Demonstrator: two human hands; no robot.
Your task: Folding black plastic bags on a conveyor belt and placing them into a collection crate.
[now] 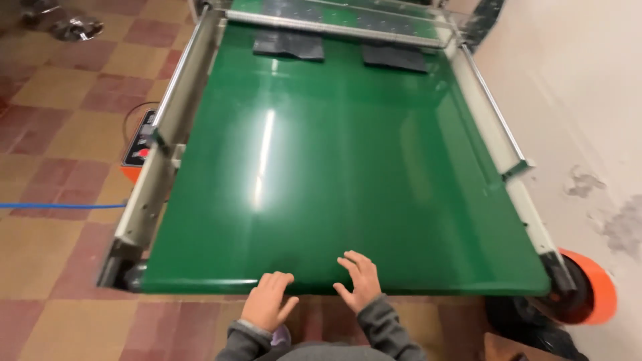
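well, both open palms, left hand (269, 302) and right hand (359, 281), rest flat on the glossy green conveyor belt (348, 167).

big green conveyor belt (334, 167) in front of me, two dark flat sheets (289, 45) lying at its far end, checkered tile floor (60, 100) underneath

We're looking at a small factory floor or workshop: a wide glossy green conveyor belt (348, 167) runs between grey metal side rails (170, 127), an orange-cased control box (138, 150) sits at its flank, a big orange wheel (588, 287) at one corner, over worn red-and-tan checkered floor tiles (60, 113).
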